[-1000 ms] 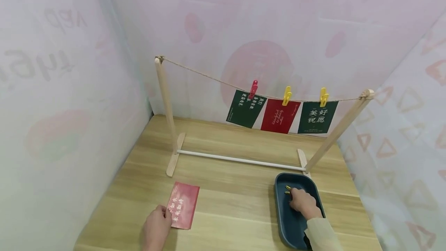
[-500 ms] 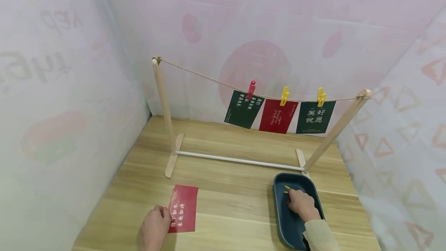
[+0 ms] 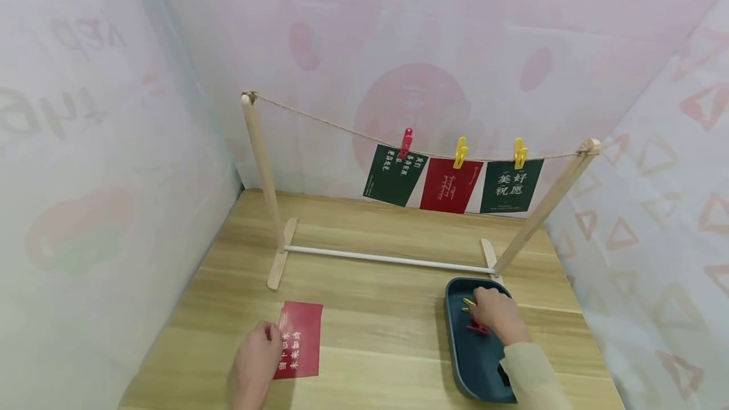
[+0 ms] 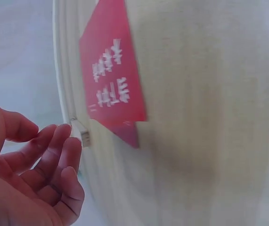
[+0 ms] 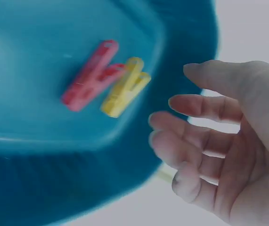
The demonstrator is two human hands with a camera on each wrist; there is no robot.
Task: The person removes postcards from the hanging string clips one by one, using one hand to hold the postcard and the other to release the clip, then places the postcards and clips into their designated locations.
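A red card (image 3: 302,340) with white writing lies at the front left of the table. My left hand (image 3: 258,359) is by its left edge; the left wrist view shows the loosely curled fingers (image 4: 49,160) apart from the card, holding nothing. A second reddish corner shows under the card there. Over the far end of a dark blue tray (image 3: 455,359) is my right hand (image 3: 501,316). Its fingers are spread and hold nothing in the right wrist view, beside a red clothespin (image 5: 89,77) and a yellow clothespin (image 5: 125,87) lying on the tray floor.
A wooden stand (image 3: 264,169) with a string spans the back. Yellow clothespins (image 3: 460,152) and a red one (image 3: 406,142) hold two green cards (image 3: 394,179) and a red card (image 3: 450,188) on it. A white rod (image 3: 387,259) joins its feet. Fabric walls surround the table.
My right hand has shifted slightly toward the tray's far end, uncovering the red clothespin. The red card on the table has turned slightly and looks darker. My left hand has lifted a little.
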